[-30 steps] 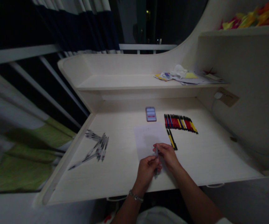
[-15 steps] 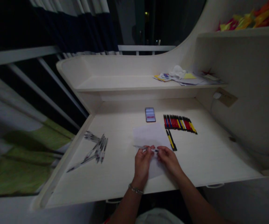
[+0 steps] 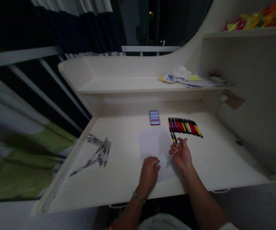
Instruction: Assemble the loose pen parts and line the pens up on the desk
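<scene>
My right hand (image 3: 183,156) is closed around a slim clear pen (image 3: 171,157), which slants with its lower end over the white sheet of paper (image 3: 149,140). To its left, my left hand (image 3: 149,171) rests on the paper with fingers curled round a small greyish piece, too indistinct to name. Two pens (image 3: 173,138), one partly yellow and one black, lie just beyond my right hand, which partly hides them. Further back is a neat row of red, blue, yellow and white pens (image 3: 184,125) with black ends. A loose pile of clear pens (image 3: 101,152) lies on the left.
A phone (image 3: 154,117) with a lit screen lies behind the paper on the white desk (image 3: 123,127). Papers and a crumpled tissue (image 3: 182,73) are on the shelf above. At right, a cable runs down from a white plug (image 3: 223,97).
My hands, together at the pen before, have moved apart. The right hand turned and carried the pen right, over the two pens; the left hand came down and nearer to me.
</scene>
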`<action>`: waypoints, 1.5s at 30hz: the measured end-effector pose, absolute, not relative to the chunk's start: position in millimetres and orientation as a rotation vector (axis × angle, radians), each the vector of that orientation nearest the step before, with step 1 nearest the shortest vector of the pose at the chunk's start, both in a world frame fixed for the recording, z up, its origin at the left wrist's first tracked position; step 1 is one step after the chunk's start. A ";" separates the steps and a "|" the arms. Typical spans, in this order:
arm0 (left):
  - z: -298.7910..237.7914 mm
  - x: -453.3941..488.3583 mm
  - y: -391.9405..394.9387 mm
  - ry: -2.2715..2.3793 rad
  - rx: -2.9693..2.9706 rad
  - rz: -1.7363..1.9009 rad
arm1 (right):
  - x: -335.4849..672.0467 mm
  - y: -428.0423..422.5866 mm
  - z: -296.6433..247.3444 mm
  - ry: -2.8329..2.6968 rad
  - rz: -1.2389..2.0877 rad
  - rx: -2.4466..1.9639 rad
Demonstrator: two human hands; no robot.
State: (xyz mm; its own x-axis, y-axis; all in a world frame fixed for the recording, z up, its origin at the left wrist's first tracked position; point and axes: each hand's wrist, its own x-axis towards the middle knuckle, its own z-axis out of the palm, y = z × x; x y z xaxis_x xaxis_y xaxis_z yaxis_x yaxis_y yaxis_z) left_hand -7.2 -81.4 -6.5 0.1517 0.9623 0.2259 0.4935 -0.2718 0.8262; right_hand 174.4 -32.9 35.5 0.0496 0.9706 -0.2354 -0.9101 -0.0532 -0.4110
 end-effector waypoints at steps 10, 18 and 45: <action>-5.6 -11.6 -93.2 1.327 1.895 0.946 | 183.9 -22.9 31.0 -0.155 1.631 -0.481; 1.0 -12.8 -90.4 1.346 1.903 0.864 | 188.4 -17.4 33.7 -0.194 1.626 -0.446; -15.7 -19.9 -44.7 1.475 2.021 0.938 | 129.3 24.4 -5.5 -0.902 1.011 -1.364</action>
